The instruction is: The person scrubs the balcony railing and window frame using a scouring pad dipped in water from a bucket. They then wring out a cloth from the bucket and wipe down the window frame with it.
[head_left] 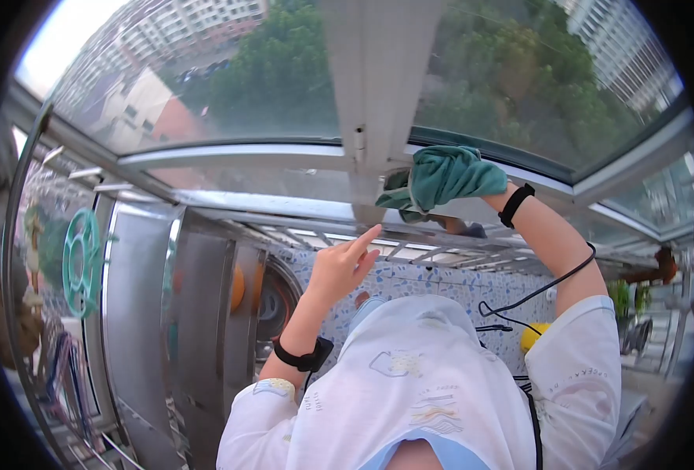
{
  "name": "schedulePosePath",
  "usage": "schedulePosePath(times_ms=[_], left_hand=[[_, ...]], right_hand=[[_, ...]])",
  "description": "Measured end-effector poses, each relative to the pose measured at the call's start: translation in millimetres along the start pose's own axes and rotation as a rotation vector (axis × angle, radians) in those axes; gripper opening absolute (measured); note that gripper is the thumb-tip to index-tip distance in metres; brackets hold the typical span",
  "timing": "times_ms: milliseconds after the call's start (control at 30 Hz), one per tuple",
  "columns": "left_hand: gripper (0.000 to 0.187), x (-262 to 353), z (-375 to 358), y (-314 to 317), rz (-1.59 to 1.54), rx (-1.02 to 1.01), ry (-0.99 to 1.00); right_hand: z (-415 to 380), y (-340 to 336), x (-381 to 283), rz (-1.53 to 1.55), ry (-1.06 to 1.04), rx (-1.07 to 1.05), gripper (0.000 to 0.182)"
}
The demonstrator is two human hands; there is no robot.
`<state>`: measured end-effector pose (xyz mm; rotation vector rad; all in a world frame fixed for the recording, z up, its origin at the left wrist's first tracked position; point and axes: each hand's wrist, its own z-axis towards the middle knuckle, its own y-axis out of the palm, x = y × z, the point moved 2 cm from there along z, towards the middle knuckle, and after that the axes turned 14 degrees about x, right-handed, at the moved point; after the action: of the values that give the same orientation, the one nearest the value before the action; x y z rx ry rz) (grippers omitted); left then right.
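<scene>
A green cloth [453, 182] covers my right hand [494, 185] and lies against the window frame [378, 149] near its lower edge. Most of that hand's fingers are hidden under the cloth, which bunches around them and hangs down on the left. My left hand [342, 266] is held in the air in front of the window, below and left of the cloth. Its index finger points up and the thumb stands apart, with nothing held. Black bands circle both wrists.
A grey metal cabinet [139, 290] stands on the left, beside a round-doored machine [276, 301]. A green plastic ring hanger [81, 262] hangs at far left. Metal rails run below the window. A black cable [550, 282] loops by my right arm; something yellow [532, 337] is beneath.
</scene>
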<state>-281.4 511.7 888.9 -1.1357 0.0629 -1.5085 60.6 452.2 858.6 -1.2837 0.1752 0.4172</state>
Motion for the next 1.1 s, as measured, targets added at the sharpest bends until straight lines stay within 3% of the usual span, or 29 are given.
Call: schedulePosePath(times_ms=[100, 367, 700, 900, 1000, 1033, 1067, 1100], left_hand=[[0.047, 5, 11, 13, -0.018, -0.082, 0.059], [0.046, 36, 23, 46, -0.034, -0.186, 0.184], [0.045, 120, 11, 114, 0.013, -0.164, 0.116], [0.046, 188, 10, 158, 0.07, -0.124, 0.188], [0.046, 206, 3, 164, 0.052, -0.072, 0.175], [0.045, 208, -1, 165, 0.06, -0.087, 0.138], [0.045, 208, -4, 165, 0.066, -0.102, 0.104], [0.045, 211, -5, 166, 0.078, -0.095, 0.11]], right_hand=[[-53, -14, 37, -0.286, -0.079, 0.029, 0.032], [-182, -84, 62, -0.865, -0.148, -0.003, 0.033], [-291, -137, 97, -1.302, -0.383, -0.004, 0.034], [-301, -145, 106, -1.447, -0.624, 0.036, 0.035], [-308, -167, 105, -2.071, -1.17, -0.013, 0.053], [-312, -176, 109, -1.641, -0.962, 0.09, 0.042], [-317, -178, 112, -1.653, -0.959, 0.091, 0.042], [-322, -181, 114, -1.603, -0.769, 0.177, 0.029]])
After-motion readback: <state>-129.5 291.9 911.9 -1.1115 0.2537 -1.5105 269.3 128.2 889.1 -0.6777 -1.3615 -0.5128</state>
